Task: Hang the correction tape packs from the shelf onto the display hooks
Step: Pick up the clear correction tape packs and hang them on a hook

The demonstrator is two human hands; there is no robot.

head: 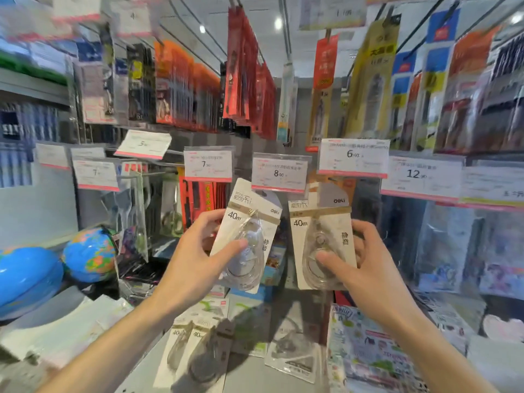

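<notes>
left hand (198,251) pinches tilted correction tape pack (246,236); right hand (360,256) pinches upright pack (321,242), both just under price tags (279,173). hooks likely behind tags, blurred. more packs (195,347) lie on shelf (255,375) below.

Two packs held up side by side before the price tags.

The left hand (195,251) grips one pack (245,236), tilted; the right hand (365,256) grips another (321,239), upright, just right of it. Below, more packs (195,350) lie on the shelf (249,375) — globes (88,253) far left, the tags (279,174) above and behind.
</notes>
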